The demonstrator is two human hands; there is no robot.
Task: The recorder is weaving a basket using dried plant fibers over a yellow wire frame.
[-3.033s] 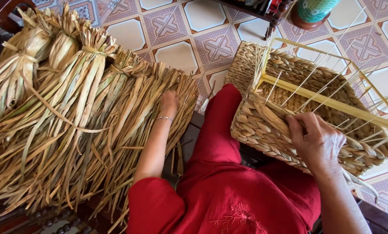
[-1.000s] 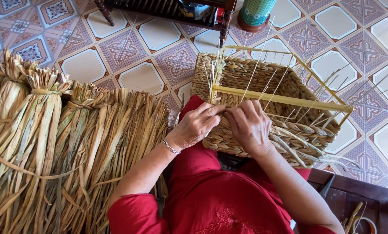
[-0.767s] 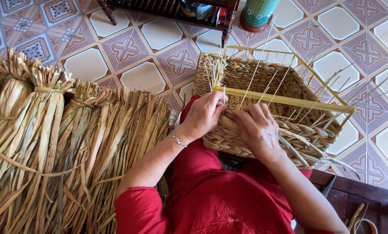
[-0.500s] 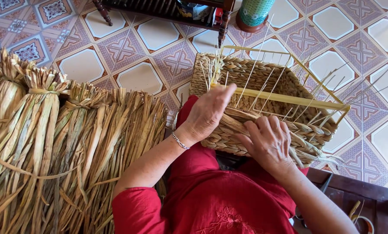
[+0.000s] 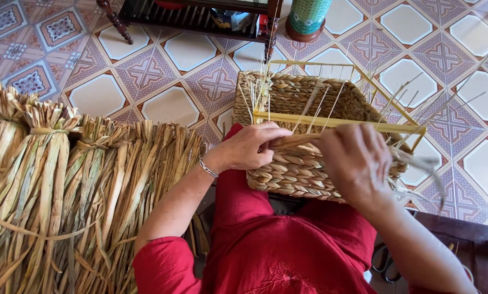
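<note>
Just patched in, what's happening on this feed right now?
A person in red is weaving a basket resting on their lap. The left hand pinches a dried straw strand against the basket's side, while the right hand works beside it, somewhat blurred. Bundles of dried straw lie at their left on the tiled floor.

The left hand (image 5: 252, 147) and right hand (image 5: 355, 160) are gripping a dried straw strand (image 5: 298, 141) against the near wall of the half-woven basket (image 5: 298, 174), with straw bundles (image 5: 64, 190) lying alongside on the tiled floor (image 5: 173, 103).
</note>
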